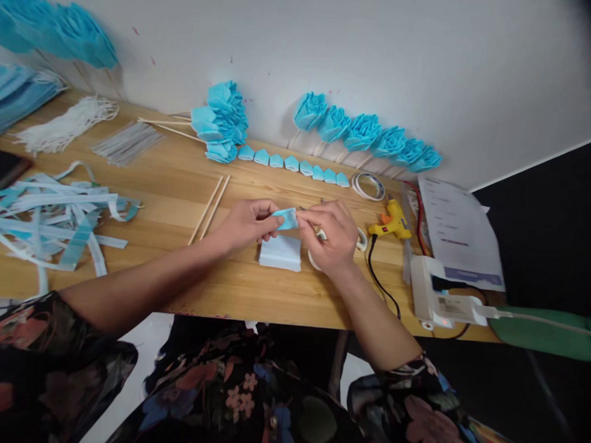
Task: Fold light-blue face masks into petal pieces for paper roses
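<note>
A small light-blue piece of folded fabric [286, 217] is held up between my hands over the table. My left hand [249, 221] pinches its left end between thumb and fingers. With thumb and forefinger, my right hand [331, 234] grips the right edge; a small dark tip shows near these fingers, too little to name. Just below lies a stack of pale blue fabric pieces [279, 253]. A tape roll [361, 240] is partly hidden behind my right hand. Beyond my hands, several folded blue petals [292, 163] lie in a row.
Blue fabric flowers on sticks [361, 132] lean along the wall, with another bunch [221, 122] farther left. Two bare sticks [211, 209] and cut strips [67, 217] lie leftward. Rightward are a white tape roll [368, 185], yellow glue gun [392, 220] and corded power strip [426, 291].
</note>
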Demonstrator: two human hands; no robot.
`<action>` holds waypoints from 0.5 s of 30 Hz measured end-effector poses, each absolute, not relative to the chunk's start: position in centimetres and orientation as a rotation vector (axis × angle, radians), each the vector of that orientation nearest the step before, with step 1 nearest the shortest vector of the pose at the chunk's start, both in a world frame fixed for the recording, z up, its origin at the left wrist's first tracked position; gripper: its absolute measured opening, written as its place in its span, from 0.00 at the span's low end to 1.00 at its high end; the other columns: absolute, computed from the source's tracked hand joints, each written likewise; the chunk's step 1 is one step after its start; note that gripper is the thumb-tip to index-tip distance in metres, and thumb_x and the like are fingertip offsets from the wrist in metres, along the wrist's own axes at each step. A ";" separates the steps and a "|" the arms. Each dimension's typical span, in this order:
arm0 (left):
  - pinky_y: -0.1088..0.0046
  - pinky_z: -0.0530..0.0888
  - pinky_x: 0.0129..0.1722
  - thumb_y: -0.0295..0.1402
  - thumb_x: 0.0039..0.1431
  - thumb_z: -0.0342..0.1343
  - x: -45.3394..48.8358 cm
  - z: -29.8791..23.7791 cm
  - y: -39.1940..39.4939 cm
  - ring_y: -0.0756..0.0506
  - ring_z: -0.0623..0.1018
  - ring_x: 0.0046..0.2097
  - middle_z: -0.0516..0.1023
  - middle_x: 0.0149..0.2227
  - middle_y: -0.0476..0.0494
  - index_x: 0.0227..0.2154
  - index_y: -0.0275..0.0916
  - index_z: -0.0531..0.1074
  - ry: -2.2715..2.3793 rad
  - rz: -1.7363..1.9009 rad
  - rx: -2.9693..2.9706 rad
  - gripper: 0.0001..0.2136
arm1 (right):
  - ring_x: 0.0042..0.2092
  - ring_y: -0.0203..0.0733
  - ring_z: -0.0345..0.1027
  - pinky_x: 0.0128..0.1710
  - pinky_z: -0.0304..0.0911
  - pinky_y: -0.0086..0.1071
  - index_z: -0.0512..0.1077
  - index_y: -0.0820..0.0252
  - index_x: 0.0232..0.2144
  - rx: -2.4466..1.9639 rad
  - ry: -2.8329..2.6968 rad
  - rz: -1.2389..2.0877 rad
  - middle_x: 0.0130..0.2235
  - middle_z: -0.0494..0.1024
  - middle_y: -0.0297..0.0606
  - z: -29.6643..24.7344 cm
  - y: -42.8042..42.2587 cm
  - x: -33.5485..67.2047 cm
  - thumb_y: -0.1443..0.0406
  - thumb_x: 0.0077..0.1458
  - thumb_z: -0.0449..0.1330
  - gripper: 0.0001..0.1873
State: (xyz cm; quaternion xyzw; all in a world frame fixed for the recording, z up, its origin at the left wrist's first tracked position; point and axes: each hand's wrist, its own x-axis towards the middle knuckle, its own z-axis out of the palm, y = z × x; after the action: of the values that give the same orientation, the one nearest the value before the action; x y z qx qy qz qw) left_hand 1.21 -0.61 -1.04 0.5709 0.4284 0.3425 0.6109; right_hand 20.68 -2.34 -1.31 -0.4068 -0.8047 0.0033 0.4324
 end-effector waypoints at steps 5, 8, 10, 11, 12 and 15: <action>0.80 0.68 0.22 0.32 0.54 0.60 1.3 -0.9 -0.6 0.54 0.69 0.21 0.73 0.19 0.51 0.25 0.37 0.70 0.989 0.780 1.276 0.07 | 0.36 0.43 0.70 0.36 0.64 0.40 0.77 0.50 0.36 -0.991 -2.089 -0.068 0.34 0.79 0.37 -1.1 -2.3 20.4 0.66 0.62 0.58 0.08; 0.80 0.68 0.22 0.30 0.55 0.60 1.4 -0.7 -0.7 0.54 0.69 0.21 0.72 0.19 0.51 0.24 0.37 0.70 0.986 0.774 1.265 0.06 | 0.36 0.42 0.70 0.36 0.63 0.39 0.76 0.51 0.37 -0.944 -2.096 -0.059 0.34 0.79 0.37 -1.2 -2.4 20.3 0.67 0.62 0.58 0.08; 0.80 0.68 0.22 0.29 0.55 0.59 1.4 -0.5 -0.8 0.54 0.70 0.21 0.72 0.19 0.52 0.24 0.37 0.70 0.982 0.776 1.263 0.07 | 0.37 0.42 0.70 0.36 0.63 0.39 0.76 0.51 0.38 -0.926 -2.101 -0.070 0.35 0.79 0.37 -1.3 -2.4 20.4 0.68 0.62 0.58 0.08; 0.79 0.68 0.22 0.29 0.55 0.59 1.4 -0.5 -0.8 0.54 0.70 0.21 0.72 0.18 0.52 0.24 0.37 0.70 0.980 0.778 1.261 0.07 | 0.37 0.42 0.70 0.37 0.63 0.39 0.76 0.51 0.39 -0.930 -2.108 -0.077 0.35 0.79 0.37 -1.4 -2.3 20.4 0.68 0.62 0.58 0.08; 0.79 0.67 0.22 0.28 0.55 0.59 1.4 -0.4 -0.8 0.54 0.69 0.21 0.72 0.18 0.52 0.24 0.37 0.70 0.979 0.779 1.257 0.07 | 0.37 0.42 0.70 0.37 0.63 0.39 0.76 0.51 0.39 -0.941 -2.117 -0.079 0.35 0.79 0.37 -1.4 -2.3 20.4 0.68 0.62 0.58 0.08; 0.79 0.67 0.23 0.28 0.55 0.59 1.3 -0.5 -0.7 0.54 0.70 0.21 0.72 0.19 0.52 0.23 0.37 0.70 0.981 0.785 1.239 0.07 | 0.37 0.43 0.69 0.37 0.62 0.39 0.77 0.51 0.38 -0.968 -2.139 -0.056 0.35 0.79 0.37 -1.5 -2.3 20.5 0.68 0.62 0.58 0.08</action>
State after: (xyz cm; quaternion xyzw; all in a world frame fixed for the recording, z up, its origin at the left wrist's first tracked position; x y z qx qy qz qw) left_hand 1.34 -0.71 -0.49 0.5424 0.4292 0.3436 0.6353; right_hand 20.48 -2.33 -1.48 -0.3800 -0.8401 -0.0222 0.3863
